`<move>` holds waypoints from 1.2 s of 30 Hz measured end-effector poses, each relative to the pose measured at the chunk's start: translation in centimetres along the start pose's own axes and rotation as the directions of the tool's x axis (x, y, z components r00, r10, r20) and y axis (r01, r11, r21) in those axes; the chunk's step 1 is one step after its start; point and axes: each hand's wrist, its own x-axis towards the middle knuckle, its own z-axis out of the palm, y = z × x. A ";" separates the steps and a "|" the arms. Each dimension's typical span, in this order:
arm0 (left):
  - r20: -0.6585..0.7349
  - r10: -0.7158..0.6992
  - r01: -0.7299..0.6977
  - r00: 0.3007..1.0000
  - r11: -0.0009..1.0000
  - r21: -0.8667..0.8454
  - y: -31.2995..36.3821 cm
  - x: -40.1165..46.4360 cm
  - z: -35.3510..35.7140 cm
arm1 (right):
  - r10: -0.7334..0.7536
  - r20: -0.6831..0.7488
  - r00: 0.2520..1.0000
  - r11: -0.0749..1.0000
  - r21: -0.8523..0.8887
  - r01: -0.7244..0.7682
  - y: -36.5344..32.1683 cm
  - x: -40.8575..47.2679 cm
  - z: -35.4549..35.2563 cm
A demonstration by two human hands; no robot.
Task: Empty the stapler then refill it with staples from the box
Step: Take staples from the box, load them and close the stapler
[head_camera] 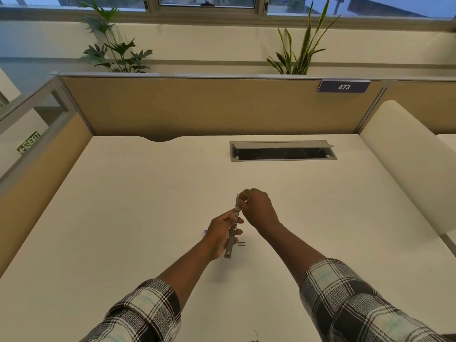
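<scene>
Head view: two bare forearms in rolled plaid sleeves are extended over a pale surface (pixel 123 206) enclosed at its far and left edges by tan partition panels.

The stapler (pixel 232 233), a slim metal body, is held lifted above the middle of the surface, its length running from the near end up toward the far edge. The left hand (pixel 220 234) is wrapped around the lower half of the stapler, its fingers closed on the body and the thumb laid across the top. The right hand (pixel 256 207) is placed at the upper, far end of the stapler; its fingers (pixel 243 202) are curled shut and pinched against the raised metal part there. Whether a strip of staples is pinched between them cannot be told.

Two short dark staple strips (pixel 241 243) are seen lying side by side on the surface, just right of the lower part of the stapler and apart from both hands. A small purple-edged object (pixel 205 232), mostly hidden behind the left hand, is seen on the surface at that hand's left side; its identity cannot be told.

An open cable hatch (pixel 282 151) is set into the surface near the far edge, right of centre. A placard reading 473 (pixel 344 87) is fixed to the far partition near its right corner.
</scene>
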 end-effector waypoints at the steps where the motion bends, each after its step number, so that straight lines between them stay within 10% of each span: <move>1: 0.010 -0.009 0.009 1.000 1.000 -0.018 -0.1 0.0 -0.1 | 0.006 0.003 1.000 1.000 -0.004 -0.006 -0.1 0.1 0.0; 20: -0.003 -0.094 0.087 0.996 0.933 -0.350 1.1 0.3 -0.1 | -0.025 -0.025 0.999 0.998 0.064 0.027 -0.3 -2.6 1.4; 29: -0.083 -0.135 0.097 0.987 0.929 -0.356 1.8 1.2 -0.9 | -0.432 0.007 0.902 0.886 -0.180 0.426 0.0 -3.8 2.4; 36: -0.035 -0.149 0.131 0.988 0.940 -0.315 1.1 1.2 -1.8 | -0.431 0.023 0.902 0.896 -0.109 0.431 1.3 -4.0 2.4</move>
